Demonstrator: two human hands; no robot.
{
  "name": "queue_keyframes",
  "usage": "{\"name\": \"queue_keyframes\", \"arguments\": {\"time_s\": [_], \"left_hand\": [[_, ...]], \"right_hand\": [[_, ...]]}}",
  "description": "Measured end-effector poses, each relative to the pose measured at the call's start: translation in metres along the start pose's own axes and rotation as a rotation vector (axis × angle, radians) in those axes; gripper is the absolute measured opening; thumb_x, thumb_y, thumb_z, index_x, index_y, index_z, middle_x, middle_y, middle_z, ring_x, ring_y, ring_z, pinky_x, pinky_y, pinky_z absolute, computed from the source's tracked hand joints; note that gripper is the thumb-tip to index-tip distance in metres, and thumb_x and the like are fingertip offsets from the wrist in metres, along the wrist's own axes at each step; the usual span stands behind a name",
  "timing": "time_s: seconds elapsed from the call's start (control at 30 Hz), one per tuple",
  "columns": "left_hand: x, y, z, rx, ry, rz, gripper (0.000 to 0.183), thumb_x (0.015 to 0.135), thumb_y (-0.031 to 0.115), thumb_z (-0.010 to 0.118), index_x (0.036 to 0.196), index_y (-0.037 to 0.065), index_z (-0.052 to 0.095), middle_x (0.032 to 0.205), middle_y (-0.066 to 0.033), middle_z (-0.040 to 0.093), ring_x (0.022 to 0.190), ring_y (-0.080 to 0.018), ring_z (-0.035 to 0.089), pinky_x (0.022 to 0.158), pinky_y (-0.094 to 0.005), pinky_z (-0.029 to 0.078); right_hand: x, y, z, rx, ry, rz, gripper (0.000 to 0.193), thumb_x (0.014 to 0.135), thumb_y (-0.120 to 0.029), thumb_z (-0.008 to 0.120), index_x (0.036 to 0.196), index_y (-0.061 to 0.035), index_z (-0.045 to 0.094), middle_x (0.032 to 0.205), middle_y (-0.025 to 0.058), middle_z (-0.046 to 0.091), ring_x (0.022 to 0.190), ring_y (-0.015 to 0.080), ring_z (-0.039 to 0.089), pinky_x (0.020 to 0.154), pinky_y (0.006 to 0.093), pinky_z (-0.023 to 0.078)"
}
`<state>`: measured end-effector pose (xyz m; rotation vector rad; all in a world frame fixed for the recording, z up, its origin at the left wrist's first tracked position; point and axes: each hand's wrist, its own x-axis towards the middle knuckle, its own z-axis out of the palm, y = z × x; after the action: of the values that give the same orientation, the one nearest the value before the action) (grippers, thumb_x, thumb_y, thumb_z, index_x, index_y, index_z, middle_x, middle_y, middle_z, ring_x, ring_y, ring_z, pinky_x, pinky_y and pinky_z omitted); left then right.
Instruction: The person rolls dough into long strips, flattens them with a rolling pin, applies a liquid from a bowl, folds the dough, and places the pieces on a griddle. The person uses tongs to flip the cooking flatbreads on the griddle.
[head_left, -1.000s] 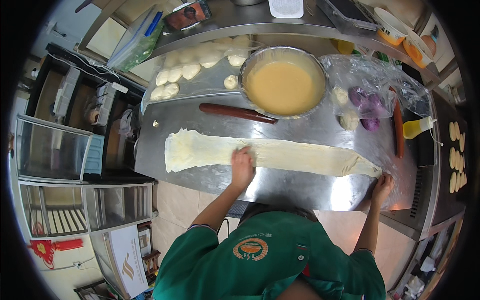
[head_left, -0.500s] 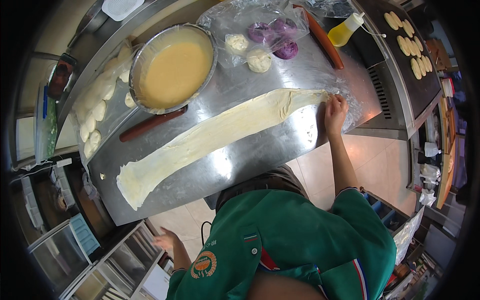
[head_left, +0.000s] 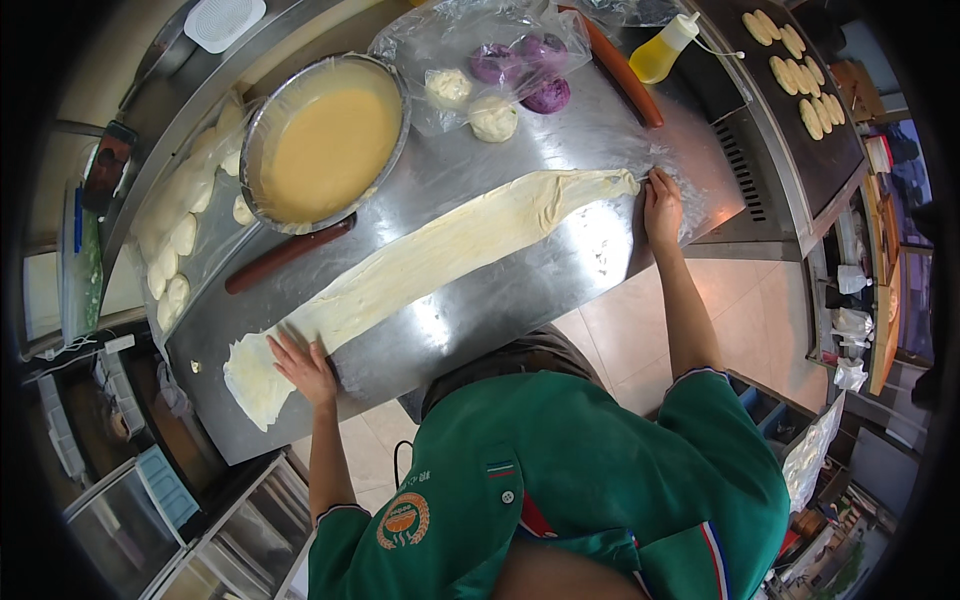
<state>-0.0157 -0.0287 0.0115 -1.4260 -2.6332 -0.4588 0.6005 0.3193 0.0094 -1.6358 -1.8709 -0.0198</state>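
Note:
A long, thin sheet of pale dough [head_left: 430, 265] lies slantwise across the steel table, wide and ragged at the left and narrowing to the right. My left hand [head_left: 306, 370] rests flat on it near the left end, fingers spread. Just past the narrow right end is my right hand [head_left: 663, 212]. Its fingers are partly curled and seem slightly apart from the dough, with nothing visible in them.
Beyond the dough stand a bowl of pale yellow batter [head_left: 335, 145] and a brown rolling pin [head_left: 285, 258]. Plastic film [head_left: 420, 50] partly covers white and purple dough balls [head_left: 546, 95]. Another brown rod [head_left: 620, 70], a yellow squeeze bottle [head_left: 660, 55] and a griddle with dough pieces [head_left: 780, 130] are at the right.
My left hand has come up from beside the table onto the dough. My right hand has shifted slightly away from the dough's end and seems to have let it go. The view shifted slightly.

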Motion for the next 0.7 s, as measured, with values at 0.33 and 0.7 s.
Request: {"name": "queue_keyframes", "arguments": {"time_s": [0.33, 0.7], "left_hand": [[-0.016, -0.091, 0.002, 0.122, -0.054, -0.389, 0.069, 0.105, 0.046, 0.043, 0.157, 0.002, 0.031, 0.166, -0.0195, 0.022, 0.152, -0.0365, 0.024, 0.122, -0.0598, 0.015], [-0.018, -0.081, -0.004, 0.072, 0.031, -0.378, 0.072, 0.102, 0.045, 0.050, 0.158, 0.003, 0.030, 0.165, -0.0164, 0.027, 0.153, -0.0321, 0.023, 0.123, -0.0566, 0.015]], "right_hand": [[-0.019, -0.053, 0.003, 0.159, -0.074, -0.044, 0.019, 0.089, 0.001, 0.065, 0.107, -0.0006, 0.072, 0.112, 0.0186, 0.066, 0.104, 0.0373, 0.062, 0.093, 0.0427, 0.050], [-0.013, -0.068, 0.012, 0.351, -0.238, 0.029, 0.034, 0.089, 0.003, 0.058, 0.122, -0.0012, 0.068, 0.121, 0.0192, 0.065, 0.111, 0.0367, 0.062, 0.098, 0.0412, 0.050]]}}
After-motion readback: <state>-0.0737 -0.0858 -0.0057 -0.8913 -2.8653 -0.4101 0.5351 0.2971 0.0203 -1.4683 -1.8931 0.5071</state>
